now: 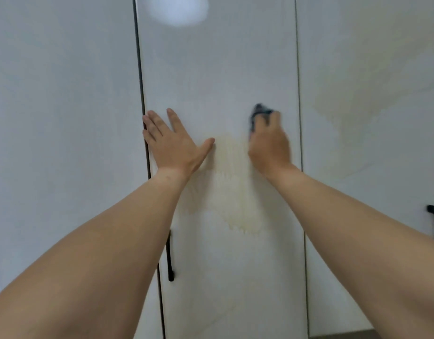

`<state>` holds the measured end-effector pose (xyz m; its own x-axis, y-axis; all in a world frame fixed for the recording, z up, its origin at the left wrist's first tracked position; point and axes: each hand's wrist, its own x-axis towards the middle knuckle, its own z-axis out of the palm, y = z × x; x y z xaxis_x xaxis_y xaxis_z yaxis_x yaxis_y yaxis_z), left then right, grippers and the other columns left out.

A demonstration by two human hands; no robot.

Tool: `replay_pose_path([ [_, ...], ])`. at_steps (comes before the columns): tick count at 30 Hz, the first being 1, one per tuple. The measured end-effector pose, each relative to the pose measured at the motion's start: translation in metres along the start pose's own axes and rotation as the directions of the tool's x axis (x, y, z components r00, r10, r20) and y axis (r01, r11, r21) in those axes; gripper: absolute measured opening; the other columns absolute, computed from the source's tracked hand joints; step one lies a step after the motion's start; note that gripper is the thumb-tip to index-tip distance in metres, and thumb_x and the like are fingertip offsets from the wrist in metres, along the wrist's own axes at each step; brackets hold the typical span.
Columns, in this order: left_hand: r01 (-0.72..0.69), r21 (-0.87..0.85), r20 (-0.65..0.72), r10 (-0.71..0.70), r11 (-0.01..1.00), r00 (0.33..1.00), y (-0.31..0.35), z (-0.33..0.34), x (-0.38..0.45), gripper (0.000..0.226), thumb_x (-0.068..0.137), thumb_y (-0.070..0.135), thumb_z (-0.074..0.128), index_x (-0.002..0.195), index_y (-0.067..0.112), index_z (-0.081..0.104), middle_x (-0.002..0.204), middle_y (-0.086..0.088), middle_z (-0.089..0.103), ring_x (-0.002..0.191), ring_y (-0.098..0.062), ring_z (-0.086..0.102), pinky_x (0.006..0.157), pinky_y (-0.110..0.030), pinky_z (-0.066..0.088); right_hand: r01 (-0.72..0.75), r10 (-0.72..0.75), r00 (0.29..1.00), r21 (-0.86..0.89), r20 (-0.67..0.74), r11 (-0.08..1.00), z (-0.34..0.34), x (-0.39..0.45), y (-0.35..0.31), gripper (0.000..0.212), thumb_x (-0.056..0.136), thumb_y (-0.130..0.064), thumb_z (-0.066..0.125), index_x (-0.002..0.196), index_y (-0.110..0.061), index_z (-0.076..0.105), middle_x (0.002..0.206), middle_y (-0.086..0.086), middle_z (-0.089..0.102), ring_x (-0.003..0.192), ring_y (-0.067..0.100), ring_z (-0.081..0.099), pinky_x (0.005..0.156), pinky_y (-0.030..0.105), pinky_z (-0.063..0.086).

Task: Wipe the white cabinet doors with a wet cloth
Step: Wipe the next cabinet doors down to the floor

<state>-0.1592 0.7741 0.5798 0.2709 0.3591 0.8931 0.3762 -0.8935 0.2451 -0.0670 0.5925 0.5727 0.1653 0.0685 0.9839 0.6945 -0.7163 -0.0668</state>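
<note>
White cabinet doors fill the view, the middle door [218, 69] being wiped.

Left of the middle door hangs another door [64, 118]; a black handle [170, 260] sits low on the middle door's left edge. The left hand [173, 140] presses flat on the middle door, fingers spread. Further right, the right hand [268, 145] grips a dark cloth [258, 116] against the middle door, blurred. The cloth looks soft, limp and light; bunching it under the palm should hold it. A third door [370, 118] stands right.
</note>
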Motion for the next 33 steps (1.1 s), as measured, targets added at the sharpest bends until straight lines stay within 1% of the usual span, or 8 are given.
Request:
replay_pose_path([
  [3,-0.024,0.015,-0.008,0.024,1.0,1.0,-0.004,0.0,-0.002,0.116,0.08,0.084,0.038,0.158,0.006,0.0,0.158,-0.038,-0.005,0.149,-0.049,-0.007,0.122,-0.057,0.003,0.318,-0.313,0.942,-0.025,0.122,0.948,0.001,-0.006,0.001,0.036,0.094,-0.012,0.047,0.128,-0.004,0.053,0.119,0.022,0.049,0.072,0.039,0.058,0.056,0.035,0.04],
  [8,-0.084,-0.034,-0.002,0.084,0.996,0.996,-0.024,-0.008,-0.006,0.108,0.088,0.071,0.043,0.157,0.002,-0.001,0.163,-0.029,-0.002,0.152,-0.039,-0.005,0.125,-0.049,0.005,-0.236,0.234,0.97,-0.032,-0.065,0.971,0.006,-0.01,0.014,0.045,0.09,0.0,0.051,0.135,-0.001,0.046,0.131,0.022,0.042,0.091,0.041,0.057,0.07,0.038,0.049],
  [11,-0.147,0.002,-0.015,0.147,0.989,0.989,-0.05,-0.009,-0.013,0.101,0.091,0.061,0.045,0.156,-0.002,0.003,0.164,-0.025,0.002,0.153,-0.035,-0.001,0.125,-0.048,0.006,0.062,-0.063,0.998,0.016,0.013,0.998,0.021,-0.018,-0.048,0.045,0.085,0.003,0.055,0.13,0.002,0.051,0.123,0.025,0.048,0.079,0.041,0.06,0.057,0.036,0.049],
  [14,-0.115,0.009,-0.023,0.115,0.993,0.993,-0.081,-0.013,-0.02,0.096,0.091,0.054,0.046,0.156,-0.004,0.005,0.164,-0.025,0.004,0.153,-0.035,0.002,0.125,-0.046,0.007,0.478,-0.48,0.868,0.048,0.126,0.877,0.028,-0.025,-0.086,0.044,0.078,0.002,0.064,0.121,0.001,0.06,0.11,0.023,0.057,0.065,0.036,0.06,0.044,0.031,0.043],
  [21,-0.171,-0.075,0.003,0.171,0.982,0.985,-0.124,-0.025,-0.022,0.085,0.082,0.022,0.041,0.155,-0.006,0.008,0.164,-0.024,0.004,0.154,-0.034,-0.001,0.126,-0.043,0.005,0.302,-0.304,0.952,0.082,0.022,0.95,0.043,0.004,-0.126,0.04,0.079,0.004,0.061,0.119,0.0,0.061,0.109,0.022,0.055,0.065,0.034,0.055,0.047,0.029,0.043],
  [25,-0.218,-0.105,-0.022,0.217,0.97,0.976,-0.129,-0.019,-0.02,0.08,0.081,0.02,0.039,0.152,-0.011,0.018,0.162,-0.028,0.012,0.153,-0.037,0.007,0.125,-0.038,0.006,0.699,-0.703,0.71,0.074,0.047,0.711,0.051,0.013,-0.155,0.04,0.082,0.0,0.061,0.122,-0.002,0.062,0.111,0.021,0.058,0.078,0.034,0.061,0.048,0.034,0.049],
  [30,-0.248,-0.095,-0.044,0.245,0.964,0.969,-0.133,-0.014,-0.019,0.085,0.074,0.016,0.04,0.151,-0.013,0.018,0.161,-0.03,0.012,0.152,-0.039,0.007,0.126,-0.041,0.008,0.335,-0.342,0.939,0.13,0.032,0.933,0.049,0.072,-0.191,0.032,0.097,-0.013,0.044,0.127,-0.011,0.054,0.113,0.009,0.046,0.078,0.024,0.045,0.065,0.038,0.047],
  [33,-0.268,-0.103,-0.051,0.264,0.958,0.963,-0.136,-0.015,-0.02,0.081,0.077,0.014,0.041,0.151,-0.013,0.02,0.161,-0.03,0.013,0.152,-0.039,0.008,0.125,-0.043,0.011,0.376,-0.383,0.924,0.158,0.015,0.913,0.06,0.043,-0.197,0.035,0.086,-0.004,0.057,0.121,-0.006,0.058,0.116,0.015,0.051,0.072,0.029,0.055,0.054,0.034,0.05],
])
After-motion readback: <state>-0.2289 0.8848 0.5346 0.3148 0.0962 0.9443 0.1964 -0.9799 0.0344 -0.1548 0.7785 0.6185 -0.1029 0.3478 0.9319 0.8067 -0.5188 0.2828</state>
